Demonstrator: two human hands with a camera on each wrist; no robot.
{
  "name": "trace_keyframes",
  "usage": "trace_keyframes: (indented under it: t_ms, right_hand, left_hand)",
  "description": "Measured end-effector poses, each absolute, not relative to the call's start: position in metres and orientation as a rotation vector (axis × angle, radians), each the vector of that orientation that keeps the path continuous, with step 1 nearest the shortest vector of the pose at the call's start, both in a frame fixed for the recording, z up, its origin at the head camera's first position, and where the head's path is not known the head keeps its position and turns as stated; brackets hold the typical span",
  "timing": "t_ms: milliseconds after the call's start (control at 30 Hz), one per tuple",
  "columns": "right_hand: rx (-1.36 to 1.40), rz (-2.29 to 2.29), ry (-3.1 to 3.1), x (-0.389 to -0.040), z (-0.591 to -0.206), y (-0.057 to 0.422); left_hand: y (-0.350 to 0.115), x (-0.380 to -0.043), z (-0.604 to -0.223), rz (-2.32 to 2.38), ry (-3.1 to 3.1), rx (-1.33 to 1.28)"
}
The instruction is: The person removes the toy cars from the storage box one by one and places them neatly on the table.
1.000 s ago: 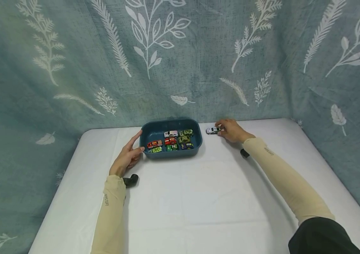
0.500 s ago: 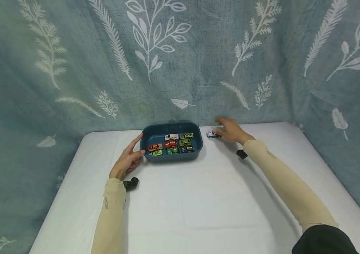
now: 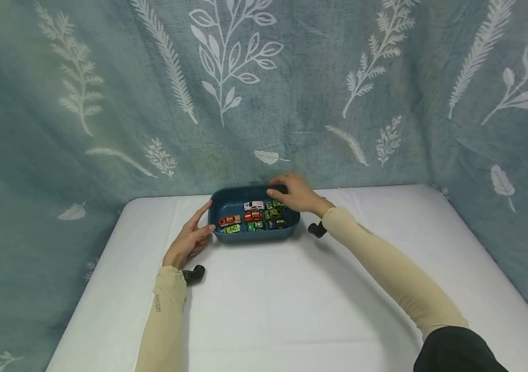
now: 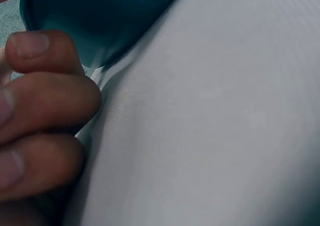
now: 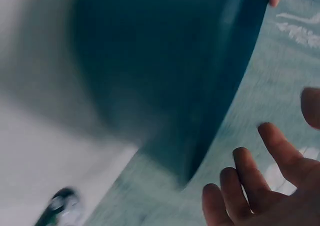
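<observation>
Fingers (image 3: 202, 210) at blue tray (image 3: 256, 236) of toy cars (image 3: 253, 216)

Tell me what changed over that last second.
The right hand let go of the white toy car lying on the table and moved left to the right end of the blue tray. The left hand still touches the tray's left rim, and the toy cars inside lie as before.

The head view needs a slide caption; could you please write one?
Left hand at the left end of a bin of toy cars, right hand above its far right corner.
</observation>
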State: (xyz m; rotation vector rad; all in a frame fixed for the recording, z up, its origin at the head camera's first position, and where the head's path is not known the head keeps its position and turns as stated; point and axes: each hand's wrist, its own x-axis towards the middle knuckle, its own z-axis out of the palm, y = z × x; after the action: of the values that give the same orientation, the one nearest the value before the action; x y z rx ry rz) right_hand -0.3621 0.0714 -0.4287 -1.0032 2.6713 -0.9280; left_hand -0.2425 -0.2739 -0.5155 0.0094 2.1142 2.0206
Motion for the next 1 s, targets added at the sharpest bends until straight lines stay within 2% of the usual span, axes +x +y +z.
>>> trace_keyframes:
  t_ms: [267, 633, 1000]
  right_hand:
    - [-1.120, -0.781, 2.638, -0.366, -0.425, 0.037]
    - [-1.189, -0.492, 2.547, -0.368, -0.413, 0.017]
    - [-1.137, -0.403, 2.550, -0.374, -0.412, 0.000]
  left_hand:
    - [-0.275, -0.242, -0.514, 2.019, 2.122, 0.002]
    - [-0.275, -0.243, -0.514, 2.023, 2.130, 0.017]
    - [-0.276, -0.243, -0.515, 2.006, 2.142, -0.006]
